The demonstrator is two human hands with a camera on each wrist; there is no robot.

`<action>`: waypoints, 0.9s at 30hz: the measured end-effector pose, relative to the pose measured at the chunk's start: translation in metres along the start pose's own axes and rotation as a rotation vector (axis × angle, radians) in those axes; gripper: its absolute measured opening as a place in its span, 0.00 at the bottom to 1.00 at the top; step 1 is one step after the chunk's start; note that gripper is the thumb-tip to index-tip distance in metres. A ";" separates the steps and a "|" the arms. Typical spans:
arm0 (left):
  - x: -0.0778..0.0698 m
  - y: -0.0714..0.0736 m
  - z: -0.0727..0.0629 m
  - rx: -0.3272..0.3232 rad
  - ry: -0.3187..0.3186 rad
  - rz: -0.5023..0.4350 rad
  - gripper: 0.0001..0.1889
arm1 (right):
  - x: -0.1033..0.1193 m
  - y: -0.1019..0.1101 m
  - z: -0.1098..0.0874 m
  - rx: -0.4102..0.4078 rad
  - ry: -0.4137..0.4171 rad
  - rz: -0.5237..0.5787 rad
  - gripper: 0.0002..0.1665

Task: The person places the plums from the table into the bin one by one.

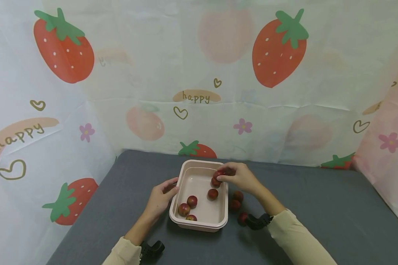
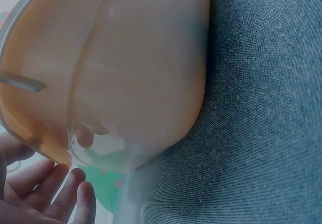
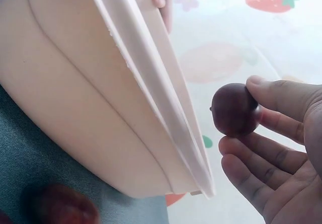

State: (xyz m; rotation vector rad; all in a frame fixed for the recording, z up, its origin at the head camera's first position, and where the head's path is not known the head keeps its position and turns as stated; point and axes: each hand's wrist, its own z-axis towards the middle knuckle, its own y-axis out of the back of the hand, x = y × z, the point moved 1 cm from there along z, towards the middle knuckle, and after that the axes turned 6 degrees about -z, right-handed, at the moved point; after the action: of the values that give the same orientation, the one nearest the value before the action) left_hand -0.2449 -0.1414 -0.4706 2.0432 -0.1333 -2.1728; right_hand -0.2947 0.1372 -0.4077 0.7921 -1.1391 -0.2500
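A pale pink rectangular plastic box point(image 1: 199, 176) stands on the dark table with several small red apples point(image 1: 192, 201) inside. At its left side my left hand point(image 1: 160, 197) holds the rim, thumb on top and fingers along the outer wall point(image 2: 141, 73). My right hand point(image 1: 240, 178) is over the box's far right corner. Between thumb and fingertips it pinches a small dark red apple point(image 3: 235, 109), held up beside the rim in the right wrist view. Just under that apple in the head view, another apple point(image 1: 215, 182) lies in the box.
Three more apples point(image 1: 238, 196) lie on the grey cloth table point(image 1: 305, 221), close to the box's right wall and below my right forearm. A black wrist mount point(image 1: 259, 222) overlaps the nearest one. A white curtain point(image 1: 238, 77) printed with strawberries hangs behind the table.
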 end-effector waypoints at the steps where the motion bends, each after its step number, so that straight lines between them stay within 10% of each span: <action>1: 0.000 0.000 0.000 0.000 0.000 0.002 0.20 | 0.001 -0.001 0.001 0.003 0.000 -0.007 0.19; 27: -0.001 0.000 -0.003 0.007 0.001 0.008 0.20 | 0.000 -0.024 0.030 0.064 0.014 -0.149 0.16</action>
State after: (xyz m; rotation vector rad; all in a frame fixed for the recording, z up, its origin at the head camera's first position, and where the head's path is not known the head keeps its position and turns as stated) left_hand -0.2422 -0.1410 -0.4694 2.0441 -0.1487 -2.1698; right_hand -0.3164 0.1071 -0.4177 0.9358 -1.0806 -0.3328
